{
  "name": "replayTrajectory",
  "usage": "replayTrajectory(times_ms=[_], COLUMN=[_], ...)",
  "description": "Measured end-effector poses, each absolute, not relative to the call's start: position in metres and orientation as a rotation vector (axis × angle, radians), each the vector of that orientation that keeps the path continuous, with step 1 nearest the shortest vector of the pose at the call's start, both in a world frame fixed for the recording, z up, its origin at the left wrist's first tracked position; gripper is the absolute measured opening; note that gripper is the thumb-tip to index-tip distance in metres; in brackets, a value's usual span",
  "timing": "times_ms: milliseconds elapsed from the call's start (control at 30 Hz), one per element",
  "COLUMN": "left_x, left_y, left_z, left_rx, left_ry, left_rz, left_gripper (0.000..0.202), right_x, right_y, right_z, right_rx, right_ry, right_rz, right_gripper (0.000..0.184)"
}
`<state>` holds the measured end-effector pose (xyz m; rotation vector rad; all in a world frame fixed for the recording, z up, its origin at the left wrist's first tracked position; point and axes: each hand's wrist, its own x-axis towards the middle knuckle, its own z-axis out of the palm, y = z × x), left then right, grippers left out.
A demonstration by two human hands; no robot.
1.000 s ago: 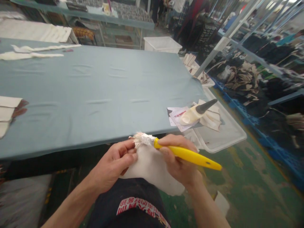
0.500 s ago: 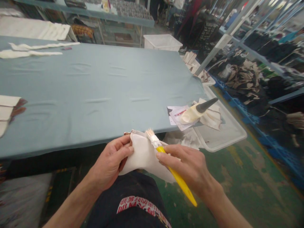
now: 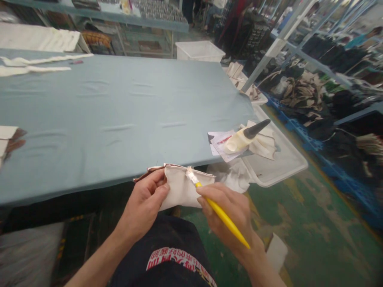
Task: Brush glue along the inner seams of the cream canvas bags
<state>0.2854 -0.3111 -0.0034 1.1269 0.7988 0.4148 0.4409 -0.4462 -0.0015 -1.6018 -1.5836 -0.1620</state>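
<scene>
A pale cream piece of material [image 3: 179,187] with a thin dark edge is pinched between the thumb and fingers of my left hand [image 3: 149,195], just off the table's near edge. Brown shows on its folded part behind my fingers. My right hand [image 3: 224,209] grips a brush [image 3: 223,217] by its yellow handle. The light bristles touch the piece near its upper edge. Below my right wrist a separate pale piece [image 3: 277,252] shows; whether it hangs or falls I cannot tell.
A blue-grey covered table [image 3: 134,103] spreads ahead. At its right corner, a pale container with a dark handle-like top [image 3: 247,137] lies on papers, beside a white bin [image 3: 287,171]. Long cream strips [image 3: 36,69] are at far left. Another white bin [image 3: 199,51] stands behind.
The cream piece has shifted so its long upper edge lies across, level with the brush tip. A pale piece now shows below my right wrist. The view has turned slightly right.
</scene>
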Motion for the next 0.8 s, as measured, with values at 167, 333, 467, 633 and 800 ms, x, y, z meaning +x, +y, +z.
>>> replayTrajectory(times_ms=[167, 333, 467, 633, 800], left_x=[0.287, 0.278, 0.269, 0.266, 0.267], left_y=[-0.314, -0.314, -0.313, -0.315, -0.314], left_z=[0.001, 0.002, -0.001, -0.007, -0.008], left_rx=[1.215, 1.212, 1.097, 1.028, 1.051], left_ry=[0.789, 0.77, 0.818, 0.84, 0.904], left_rz=[0.432, 0.435, 0.442, 0.399, 0.435], left_gripper=[0.037, 0.027, 0.044, 0.054, 0.055], right_x=[0.42, 0.408, 0.421, 0.437, 0.433], right_y=[-0.428, -0.419, -0.43, -0.448, -0.447], right_z=[0.004, 0.008, -0.001, -0.014, -0.021], right_rx=[-1.513, -1.392, -1.395, -1.569, -1.627], right_ry=[-1.564, -1.616, -1.591, -1.533, -1.513], right_rz=[-0.154, -0.12, -0.101, -0.126, -0.116], right_gripper=[0.011, 0.01, 0.015, 0.02, 0.016])
